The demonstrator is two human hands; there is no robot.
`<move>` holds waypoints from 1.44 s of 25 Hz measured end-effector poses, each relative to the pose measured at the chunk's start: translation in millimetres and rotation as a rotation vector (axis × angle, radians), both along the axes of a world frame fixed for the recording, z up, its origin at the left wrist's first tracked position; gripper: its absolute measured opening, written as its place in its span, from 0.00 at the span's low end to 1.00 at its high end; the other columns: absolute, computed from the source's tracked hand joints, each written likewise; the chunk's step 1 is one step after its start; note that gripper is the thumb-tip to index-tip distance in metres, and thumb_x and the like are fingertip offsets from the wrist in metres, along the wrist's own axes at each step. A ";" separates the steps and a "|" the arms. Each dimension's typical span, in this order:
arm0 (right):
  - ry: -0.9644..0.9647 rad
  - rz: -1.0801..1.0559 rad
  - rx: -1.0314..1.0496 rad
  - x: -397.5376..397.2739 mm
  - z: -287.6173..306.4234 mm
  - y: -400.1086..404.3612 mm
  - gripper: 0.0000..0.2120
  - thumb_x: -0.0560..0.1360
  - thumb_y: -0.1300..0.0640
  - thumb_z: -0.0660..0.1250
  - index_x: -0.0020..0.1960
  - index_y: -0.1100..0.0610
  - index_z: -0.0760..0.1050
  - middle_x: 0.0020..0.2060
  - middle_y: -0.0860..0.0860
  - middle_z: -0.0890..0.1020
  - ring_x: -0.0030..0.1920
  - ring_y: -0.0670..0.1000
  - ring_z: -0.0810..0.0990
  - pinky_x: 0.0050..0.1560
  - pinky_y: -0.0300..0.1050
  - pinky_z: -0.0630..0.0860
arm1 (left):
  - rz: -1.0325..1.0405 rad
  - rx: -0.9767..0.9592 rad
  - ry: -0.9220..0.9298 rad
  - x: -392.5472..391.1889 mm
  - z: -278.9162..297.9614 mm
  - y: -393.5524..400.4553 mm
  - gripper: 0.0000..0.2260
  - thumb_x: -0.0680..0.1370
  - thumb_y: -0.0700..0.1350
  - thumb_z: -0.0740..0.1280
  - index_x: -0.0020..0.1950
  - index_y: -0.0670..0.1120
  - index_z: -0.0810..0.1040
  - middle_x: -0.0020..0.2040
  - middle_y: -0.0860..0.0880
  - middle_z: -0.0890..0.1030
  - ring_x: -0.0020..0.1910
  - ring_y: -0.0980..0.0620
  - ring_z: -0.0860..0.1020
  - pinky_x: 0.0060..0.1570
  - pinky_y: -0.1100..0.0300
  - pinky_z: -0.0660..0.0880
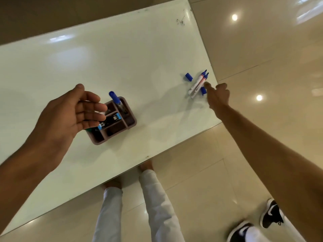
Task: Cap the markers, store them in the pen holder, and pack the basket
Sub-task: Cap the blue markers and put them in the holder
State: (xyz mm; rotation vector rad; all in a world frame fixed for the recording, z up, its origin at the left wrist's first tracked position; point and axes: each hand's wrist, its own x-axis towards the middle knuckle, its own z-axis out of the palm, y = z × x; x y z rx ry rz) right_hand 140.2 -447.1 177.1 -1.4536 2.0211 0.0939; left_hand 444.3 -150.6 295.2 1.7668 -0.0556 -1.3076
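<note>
Neither hand holds anything. Loose and spread, the left hand hovers over the left side of the pen holder, fingers relaxed and slightly bent, palm turned toward the holder. That brown, compartmented pen holder stands on the white table. One capped marker stands upright in its far compartment, blue cap on top. A blue-and-black item, too small to identify, lies in the middle compartment; something green peeks out at the holder's near-left corner under the hand. Well to the right of the holder, near the table's right edge, a loose blue cap lies alone. Just right of it, two uncapped markers lie side by side, touching. A second blue cap lies against them. The right hand reaches there, index finger extended beside the markers, other fingers curled, gripping nothing.
</note>
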 end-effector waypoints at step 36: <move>-0.988 -0.424 0.496 89.7 163.3 190.4 0.15 0.87 0.56 0.59 0.64 0.62 0.81 0.52 0.58 0.89 0.53 0.59 0.89 0.62 0.52 0.83 | -0.502 -0.204 -0.841 -99.2 13.2 -1.3 0.22 0.74 0.61 0.74 0.65 0.53 0.86 0.57 0.47 0.79 0.45 0.57 0.77 0.45 0.79 0.74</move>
